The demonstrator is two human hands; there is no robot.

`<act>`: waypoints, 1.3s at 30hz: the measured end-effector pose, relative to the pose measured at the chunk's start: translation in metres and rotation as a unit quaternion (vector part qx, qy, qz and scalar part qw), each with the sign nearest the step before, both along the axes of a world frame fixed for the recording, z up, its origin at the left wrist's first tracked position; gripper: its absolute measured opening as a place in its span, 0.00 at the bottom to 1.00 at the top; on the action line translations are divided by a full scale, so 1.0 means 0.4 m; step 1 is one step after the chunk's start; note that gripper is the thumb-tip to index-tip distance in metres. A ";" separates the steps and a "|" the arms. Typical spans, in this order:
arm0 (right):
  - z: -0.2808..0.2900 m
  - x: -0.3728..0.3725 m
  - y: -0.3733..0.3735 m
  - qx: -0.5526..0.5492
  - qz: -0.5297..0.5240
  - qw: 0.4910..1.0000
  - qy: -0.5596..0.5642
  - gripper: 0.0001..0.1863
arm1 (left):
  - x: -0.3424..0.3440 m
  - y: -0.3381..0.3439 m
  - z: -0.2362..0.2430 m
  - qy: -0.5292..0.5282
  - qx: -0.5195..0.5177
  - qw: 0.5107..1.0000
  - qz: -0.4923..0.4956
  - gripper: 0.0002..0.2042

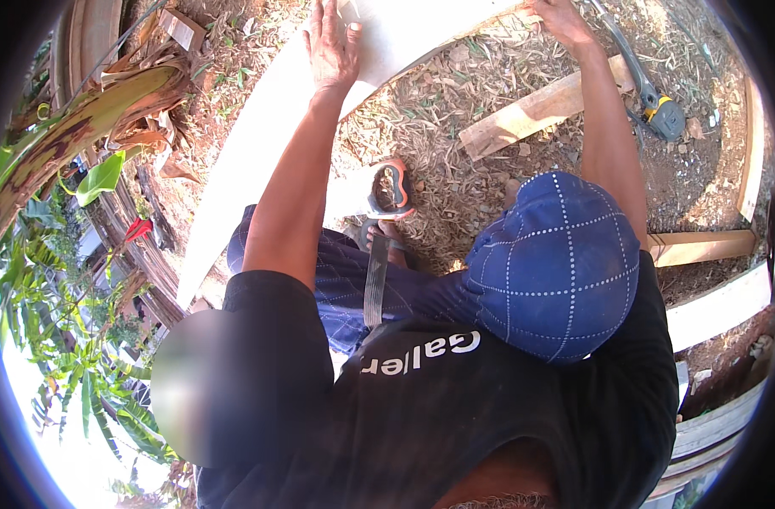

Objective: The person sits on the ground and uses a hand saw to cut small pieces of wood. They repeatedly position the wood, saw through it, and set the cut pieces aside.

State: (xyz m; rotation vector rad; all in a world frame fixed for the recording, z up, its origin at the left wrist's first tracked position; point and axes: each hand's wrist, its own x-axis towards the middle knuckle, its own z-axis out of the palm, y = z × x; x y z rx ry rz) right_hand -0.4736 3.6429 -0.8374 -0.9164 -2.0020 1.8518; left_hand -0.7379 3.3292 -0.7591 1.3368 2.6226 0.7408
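In the head view, the left hand (332, 53) lies with the palm down on a large pale sheet (413, 34), its fingers a little apart, so it presses and does not grip. The right hand (561, 21) is at the far right end of this sheet, with bent fingers near its edge; the upper edge of the picture cuts this place, so I cannot tell if the fingers are clamped on it. The sheet reaches from the top of the picture down along the left side of the left forearm, over ground (438, 102) covered with dry leaves.

Below the right edge of the sheet there is a handsaw (402, 188) with an orange and black handle, just beside a foot (393, 231). Its blade is lost in the glare, and I cannot tell whether it touches the sheet. A wooden board (523, 114) lies on the ground and passes under the right forearm; a dark tool with a yellow part (665, 119) is farther right.

In my judgement, the sheet could slide or tip if the left palm pushes unevenly, because the ground is loose. The foot could also be scratched if it moves against the saw teeth.
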 end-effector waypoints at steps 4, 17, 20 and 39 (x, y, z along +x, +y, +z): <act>0.047 -0.015 0.015 -0.101 0.054 0.993 -0.041 0.27 | 0.019 -0.086 -0.034 0.000 -0.094 0.989 0.113 0.33; 0.095 0.009 -0.005 -0.090 0.015 0.991 -0.093 0.30 | 0.042 -0.070 -0.071 0.062 -0.070 0.989 0.112 0.35; 0.069 -0.009 -0.007 -0.027 0.032 0.997 -0.072 0.25 | 0.042 -0.088 -0.072 0.067 -0.074 0.987 0.122 0.36; 0.145 -0.017 -0.020 -0.030 0.073 0.987 -0.138 0.54 | 0.050 -0.085 -0.055 0.052 -0.119 0.983 0.126 0.34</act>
